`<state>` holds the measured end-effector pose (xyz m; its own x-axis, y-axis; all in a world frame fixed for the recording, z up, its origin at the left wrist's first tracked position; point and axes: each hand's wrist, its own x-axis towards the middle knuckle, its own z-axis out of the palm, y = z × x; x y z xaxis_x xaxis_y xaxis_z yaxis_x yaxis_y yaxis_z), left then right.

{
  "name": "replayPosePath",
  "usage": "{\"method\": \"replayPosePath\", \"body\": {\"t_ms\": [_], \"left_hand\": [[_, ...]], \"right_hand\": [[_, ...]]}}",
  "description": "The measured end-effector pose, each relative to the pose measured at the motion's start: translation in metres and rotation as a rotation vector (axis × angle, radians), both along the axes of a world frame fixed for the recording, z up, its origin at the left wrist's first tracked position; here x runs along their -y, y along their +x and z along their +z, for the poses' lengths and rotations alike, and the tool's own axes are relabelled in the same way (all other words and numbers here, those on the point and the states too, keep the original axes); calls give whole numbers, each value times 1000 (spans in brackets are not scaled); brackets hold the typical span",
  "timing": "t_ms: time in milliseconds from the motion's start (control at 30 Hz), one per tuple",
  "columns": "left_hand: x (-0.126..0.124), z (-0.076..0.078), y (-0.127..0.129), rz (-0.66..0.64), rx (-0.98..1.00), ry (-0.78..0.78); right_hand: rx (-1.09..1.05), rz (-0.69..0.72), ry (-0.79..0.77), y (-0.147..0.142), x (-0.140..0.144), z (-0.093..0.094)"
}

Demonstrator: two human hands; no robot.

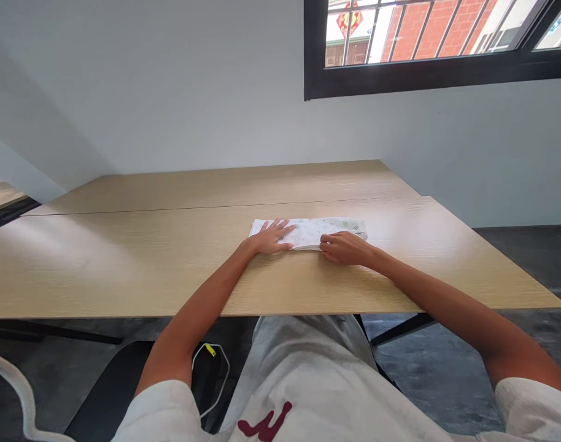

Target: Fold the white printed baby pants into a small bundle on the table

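A folded white cloth (310, 229) with a small printed pattern lies as a long strip on the wooden table (170, 264). My left hand (272, 237) rests flat on the cloth's left part, its fingers spread. At the near edge, right of the middle, my right hand (342, 247) is closed with its fingers curled and pinching the cloth's edge. The fingertips of that hand are partly hidden, as is the bit of cloth under them.
The table's front edge runs just before my body. Behind it stands a pale wall (207, 92) with a dark-framed window (400, 77) at upper right. A black chair (119, 387) and a white cable (228, 362) are below left.
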<state>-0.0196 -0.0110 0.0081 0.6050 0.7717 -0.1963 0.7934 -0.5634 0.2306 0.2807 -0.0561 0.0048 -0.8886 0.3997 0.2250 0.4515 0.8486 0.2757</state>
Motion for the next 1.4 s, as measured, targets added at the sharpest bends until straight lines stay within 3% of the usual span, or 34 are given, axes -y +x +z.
{"method": "replayPosePath", "body": {"t_ms": [200,300,367,467,567,700,867,1000,1067,1167,1267,1400], "left_hand": [[3,4,1,33,-29,-27],[4,2,5,19,56,15],[5,-1,11,-32,159,83],[10,-8,27,-138,233,141],[16,-13,39,-182,136,122],[29,-5,44,-147,-17,65],[44,17,41,-181,-31,-49],[43,13,50,-144,147,102],[39,4,59,-71,145,167],[35,-8,69,-4,91,137],[29,-14,71,-27,120,134],[18,-17,66,-69,157,180]], "right_hand": [[-353,58,-394,7,-5,3],[-502,58,-543,10,-9,4],[-540,50,-522,12,-13,1],[-465,-78,-418,15,-20,-8],[-285,-244,-419,18,-26,-19],[-120,-323,-490,22,-29,-23],[-48,-264,-633,29,-21,-3],[-164,-238,-664,14,-20,5],[-268,-243,-587,-3,-24,-1],[-343,-245,-485,-32,-35,-18],[-314,-246,-467,-48,-44,-31],[-275,-259,-466,-46,-52,-36]]}}
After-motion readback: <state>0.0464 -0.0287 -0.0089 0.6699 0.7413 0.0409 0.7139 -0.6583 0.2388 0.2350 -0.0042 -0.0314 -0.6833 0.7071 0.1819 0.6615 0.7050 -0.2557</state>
